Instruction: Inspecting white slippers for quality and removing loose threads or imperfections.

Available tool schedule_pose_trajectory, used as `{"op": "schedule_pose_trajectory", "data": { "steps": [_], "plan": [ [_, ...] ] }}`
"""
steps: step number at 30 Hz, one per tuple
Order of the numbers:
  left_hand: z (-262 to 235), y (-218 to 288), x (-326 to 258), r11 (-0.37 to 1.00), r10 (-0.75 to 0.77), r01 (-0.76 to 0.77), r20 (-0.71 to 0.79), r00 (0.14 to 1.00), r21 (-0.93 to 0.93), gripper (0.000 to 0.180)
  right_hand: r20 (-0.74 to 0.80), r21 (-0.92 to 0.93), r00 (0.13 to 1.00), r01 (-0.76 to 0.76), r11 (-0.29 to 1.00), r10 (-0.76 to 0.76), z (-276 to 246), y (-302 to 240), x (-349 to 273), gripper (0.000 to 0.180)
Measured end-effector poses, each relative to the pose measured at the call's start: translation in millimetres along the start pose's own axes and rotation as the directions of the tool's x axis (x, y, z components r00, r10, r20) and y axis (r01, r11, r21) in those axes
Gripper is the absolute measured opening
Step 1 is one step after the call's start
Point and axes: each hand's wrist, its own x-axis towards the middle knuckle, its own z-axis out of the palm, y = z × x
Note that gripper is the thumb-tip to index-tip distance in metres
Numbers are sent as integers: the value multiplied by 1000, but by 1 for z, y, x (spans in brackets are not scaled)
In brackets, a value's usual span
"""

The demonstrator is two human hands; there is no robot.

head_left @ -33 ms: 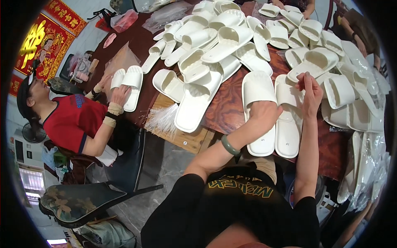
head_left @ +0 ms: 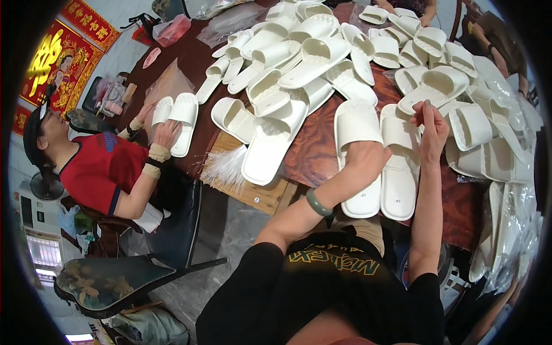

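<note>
Two white open-toed slippers lie side by side in front of me, a left slipper (head_left: 357, 123) and a right slipper (head_left: 398, 190), toes pointing away. My left hand (head_left: 365, 163), with a green bangle on its wrist, is closed at the strap opening of the left slipper, its fingers reaching the inner side of the right one. Part of its grip is hidden. My right hand (head_left: 431, 129) is raised over the right slipper's outer side. Its fingers are curled and pinched together; whatever they hold is too small to make out.
A heap of white slippers (head_left: 313, 52) covers the far side of the brown table (head_left: 313, 146). White plastic strands (head_left: 227, 167) lie on a wooden board (head_left: 270, 192). Clear-wrapped slippers (head_left: 509, 230) hang at the right. At left, a co-worker in red (head_left: 103, 167) handles another pair.
</note>
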Motion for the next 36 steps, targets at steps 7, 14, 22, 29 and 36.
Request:
{"op": "schedule_pose_trajectory", "data": {
  "steps": [7, 14, 22, 29, 36],
  "plan": [
    [-52, -22, -46, 967, 186, -216, 204, 961, 132, 12, -153, 147, 988, 59, 987, -36, -13, 5, 8, 28],
    [-174, -42, -47, 988, 81, -54, -183, 980, 147, 30, -41, -47, 965, -259, 965, 257, 1, 33, -3, 22],
    [-260, -173, 130, 986, -159, 148, -163, 974, -76, 48, 315, -503, 933, 321, 803, -176, 19, 58, -19, 22],
    [-178, -298, 170, 947, -319, 316, -66, 945, -53, 38, 380, -537, 921, 298, 789, -89, 19, 58, -13, 24],
    [-191, -298, 163, 932, -355, 363, -167, 920, 17, 32, 401, -562, 915, 281, 778, -41, 21, 55, -11, 23]
  ]
}}
